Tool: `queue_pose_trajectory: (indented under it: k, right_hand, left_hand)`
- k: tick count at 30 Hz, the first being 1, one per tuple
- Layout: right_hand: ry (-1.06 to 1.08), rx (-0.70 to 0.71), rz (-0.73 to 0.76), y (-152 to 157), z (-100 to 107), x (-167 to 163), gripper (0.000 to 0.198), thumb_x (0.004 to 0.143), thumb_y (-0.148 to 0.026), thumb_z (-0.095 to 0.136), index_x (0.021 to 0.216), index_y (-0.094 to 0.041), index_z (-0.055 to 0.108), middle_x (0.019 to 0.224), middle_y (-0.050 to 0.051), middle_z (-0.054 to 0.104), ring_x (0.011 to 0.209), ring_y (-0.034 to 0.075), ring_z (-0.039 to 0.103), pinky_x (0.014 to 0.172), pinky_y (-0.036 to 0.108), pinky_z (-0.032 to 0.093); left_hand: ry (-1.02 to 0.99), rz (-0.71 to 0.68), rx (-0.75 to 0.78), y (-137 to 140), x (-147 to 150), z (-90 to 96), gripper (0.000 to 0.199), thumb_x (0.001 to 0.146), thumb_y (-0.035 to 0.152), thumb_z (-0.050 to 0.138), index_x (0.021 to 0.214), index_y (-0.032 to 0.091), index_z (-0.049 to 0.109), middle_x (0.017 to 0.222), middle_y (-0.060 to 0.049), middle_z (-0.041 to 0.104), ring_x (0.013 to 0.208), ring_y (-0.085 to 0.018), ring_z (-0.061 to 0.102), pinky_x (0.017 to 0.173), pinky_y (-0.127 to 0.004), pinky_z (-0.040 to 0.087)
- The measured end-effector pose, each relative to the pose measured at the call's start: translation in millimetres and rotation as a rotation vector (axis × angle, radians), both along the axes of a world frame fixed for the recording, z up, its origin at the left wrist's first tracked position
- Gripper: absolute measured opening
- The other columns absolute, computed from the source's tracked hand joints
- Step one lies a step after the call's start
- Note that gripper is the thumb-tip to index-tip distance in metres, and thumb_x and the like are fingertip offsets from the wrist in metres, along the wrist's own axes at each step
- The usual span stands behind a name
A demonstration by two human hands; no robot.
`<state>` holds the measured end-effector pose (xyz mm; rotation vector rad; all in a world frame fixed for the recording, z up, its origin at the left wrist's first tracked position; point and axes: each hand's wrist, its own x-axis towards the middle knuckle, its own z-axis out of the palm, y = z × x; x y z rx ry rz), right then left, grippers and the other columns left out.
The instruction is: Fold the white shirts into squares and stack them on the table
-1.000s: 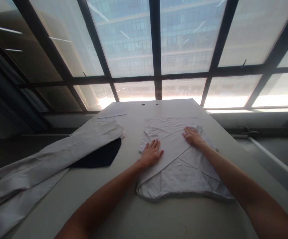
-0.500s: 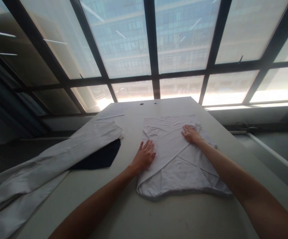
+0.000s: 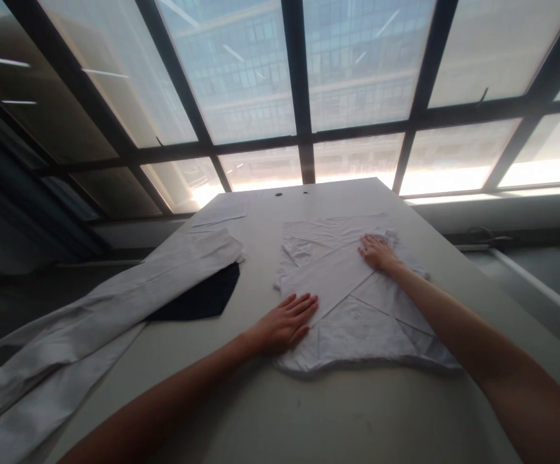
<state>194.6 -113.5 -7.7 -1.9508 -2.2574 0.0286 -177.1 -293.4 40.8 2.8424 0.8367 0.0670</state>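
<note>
So your white garment is lying flat on the white table, right of the middle, straight out in front of you, and you've got both palms down on it. The thing to look at is the folded strip across the top: its long axis runs on a slant from near left to far right, and your hands sit on that same diagonal. Your left hand is at the near-left end, right on the garment's left edge, fingers a bit fanned and pointing far right. Your right hand is flat on the far-right end, by the crumpled bit, fingers loosely together. Doesn't look like either one's pinching anything. Left is definitely the closer hand to the near hem; right's got the far corner.
</note>
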Motion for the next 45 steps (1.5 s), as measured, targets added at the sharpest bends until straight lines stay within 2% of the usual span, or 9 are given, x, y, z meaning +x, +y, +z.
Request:
queue_pose_trajectory:
  k: [6,11,17,21,26,31,37,41,45]
  right_hand:
    - [0.049,0.096,0.031,-6,2,-3,0.057,0.099,-0.032,0.032,0.148,-0.004,0.042,0.157,0.019,0.036,0.146,0.028,0.030,0.119,0.046,0.021]
    - [0.179,0.199,0.109,-17,16,3,0.056,0.098,-0.027,0.034,0.150,-0.006,0.041,0.158,0.014,0.036,0.147,0.021,0.028,0.120,0.038,0.021]
    - [0.333,0.105,0.109,-47,49,66,0.055,0.101,-0.031,0.030,0.149,-0.009,0.045,0.157,0.012,0.038,0.147,0.023,0.029,0.119,0.040,0.026]
    - [0.354,0.123,0.078,-82,51,91,0.055,0.101,-0.032,0.029,0.150,-0.011,0.043,0.157,0.010,0.039,0.147,0.022,0.029,0.120,0.041,0.025]
    - [0.315,0.083,0.202,-124,35,64,0.055,0.101,-0.037,0.031,0.152,-0.017,0.041,0.159,0.009,0.035,0.149,0.023,0.024,0.120,0.046,0.024]
    - [0.239,0.023,0.372,-149,24,33,0.053,0.103,-0.037,0.031,0.152,-0.019,0.039,0.160,0.011,0.031,0.150,0.024,0.020,0.120,0.052,0.021]
    - [0.216,0.036,0.352,-152,10,31,0.053,0.103,-0.036,0.035,0.151,-0.016,0.041,0.158,0.014,0.035,0.149,0.024,0.023,0.119,0.050,0.023]
    - [0.197,0.049,0.348,-150,9,33,0.052,0.103,-0.036,0.035,0.151,-0.016,0.042,0.157,0.014,0.037,0.149,0.024,0.025,0.119,0.051,0.024]
    - [0.157,0.051,0.316,-160,19,25,0.052,0.102,-0.031,0.035,0.150,-0.014,0.042,0.157,0.016,0.036,0.149,0.025,0.025,0.118,0.053,0.024]
  left_hand:
    - [0.008,0.011,-0.004,-9,-9,-0.4,0.055,0.107,0.041,0.029,0.159,0.025,0.022,0.163,-0.005,0.022,0.152,-0.021,0.015,0.124,-0.043,0.009]
    - [-0.012,0.014,-0.004,-7,-10,-2.4,0.055,0.106,0.042,0.031,0.158,0.026,0.024,0.163,-0.004,0.024,0.151,-0.021,0.017,0.124,-0.043,0.011]
    - [-0.071,0.061,0.027,3,-12,0.9,0.051,0.106,0.041,0.032,0.153,0.022,0.039,0.157,-0.007,0.037,0.148,-0.022,0.028,0.124,-0.047,0.013]
    - [-0.139,0.072,0.061,5,4,19.2,0.049,0.106,0.039,0.034,0.152,0.021,0.040,0.156,-0.006,0.039,0.148,-0.020,0.028,0.125,-0.046,0.013]
    - [-0.157,-0.129,-0.021,-8,58,36.5,0.050,0.106,0.036,0.035,0.155,0.025,0.034,0.158,-0.005,0.036,0.149,-0.021,0.026,0.124,-0.045,0.019]
    - [-0.136,-0.398,-0.107,-21,102,24.8,0.053,0.105,0.036,0.039,0.156,0.023,0.032,0.160,-0.006,0.033,0.150,-0.023,0.022,0.124,-0.045,0.016]
    - [-0.082,-0.436,-0.159,-25,105,6.6,0.055,0.105,0.046,0.036,0.157,0.030,0.027,0.164,-0.002,0.023,0.152,-0.025,0.014,0.124,-0.048,0.009]
    - [-0.072,-0.438,-0.167,-24,104,7.6,0.056,0.105,0.048,0.035,0.157,0.031,0.026,0.164,-0.002,0.021,0.152,-0.026,0.014,0.124,-0.048,0.008]
    - [-0.075,-0.441,-0.161,-25,105,9.4,0.057,0.104,0.050,0.037,0.157,0.031,0.027,0.164,-0.003,0.021,0.152,-0.026,0.015,0.124,-0.049,0.008]
